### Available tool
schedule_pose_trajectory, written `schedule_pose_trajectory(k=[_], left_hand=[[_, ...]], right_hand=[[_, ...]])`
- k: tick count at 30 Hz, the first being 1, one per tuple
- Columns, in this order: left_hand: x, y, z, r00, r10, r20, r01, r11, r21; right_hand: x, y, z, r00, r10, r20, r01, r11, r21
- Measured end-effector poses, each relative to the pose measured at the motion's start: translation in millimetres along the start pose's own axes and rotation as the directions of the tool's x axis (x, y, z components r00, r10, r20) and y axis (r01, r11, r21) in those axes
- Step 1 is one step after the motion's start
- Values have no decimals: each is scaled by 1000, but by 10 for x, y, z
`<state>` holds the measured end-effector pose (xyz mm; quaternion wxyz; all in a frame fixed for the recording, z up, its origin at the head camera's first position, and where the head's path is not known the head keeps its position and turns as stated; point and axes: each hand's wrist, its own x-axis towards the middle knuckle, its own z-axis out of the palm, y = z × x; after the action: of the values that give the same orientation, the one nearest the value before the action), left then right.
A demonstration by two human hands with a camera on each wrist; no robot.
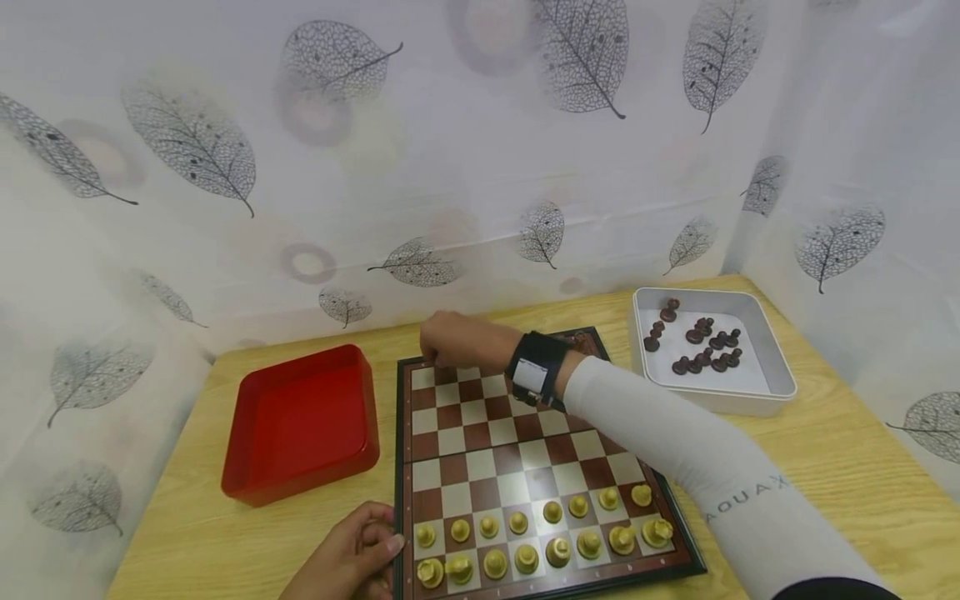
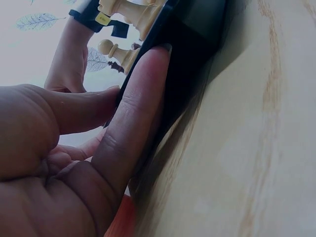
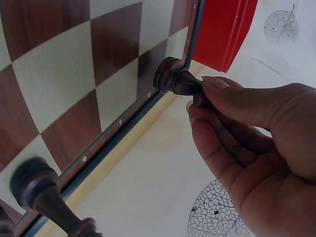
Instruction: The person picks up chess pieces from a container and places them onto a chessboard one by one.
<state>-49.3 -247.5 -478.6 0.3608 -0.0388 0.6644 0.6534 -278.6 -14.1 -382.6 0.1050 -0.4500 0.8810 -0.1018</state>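
Observation:
A brown-and-white chessboard (image 1: pixel 512 490) lies on the table with two rows of cream chess pieces (image 1: pixel 527 557) along its near side. My left hand (image 1: pixel 348 554) grips the board's left edge, thumb against the rim and index finger (image 2: pixel 131 108) along the side. Over the far left corner is my right hand (image 1: pixel 467 340). In the right wrist view it pinches a dark chess piece (image 3: pixel 170 76), base toward the corner squares and top hidden by the fingers. Another dark chess piece (image 3: pixel 47 192) stands on the far row, away from that hand.
An open red box (image 1: pixel 300 425) sits left of the board. To the right, a white tin (image 1: pixel 772 387) holds several dark chess pieces (image 1: pixel 696 362). A leaf-patterned curtain (image 1: pixel 465 167) hangs behind the wooden table (image 1: pixel 180 500). My right forearm crosses above the board's right side.

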Motion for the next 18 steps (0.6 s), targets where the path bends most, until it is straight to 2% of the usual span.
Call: schedule_pose_trajectory(k=[8,18], left_hand=[[4,9,4,1000,-10,-3,10,1000,12],[48,-39,-25,1000,16,17,-17,998,56]], right_hand=[[-27,-32,53,1000,-3,-4,3,1000,23],[1,-71,100,997,-65,-33,62,995,-83]])
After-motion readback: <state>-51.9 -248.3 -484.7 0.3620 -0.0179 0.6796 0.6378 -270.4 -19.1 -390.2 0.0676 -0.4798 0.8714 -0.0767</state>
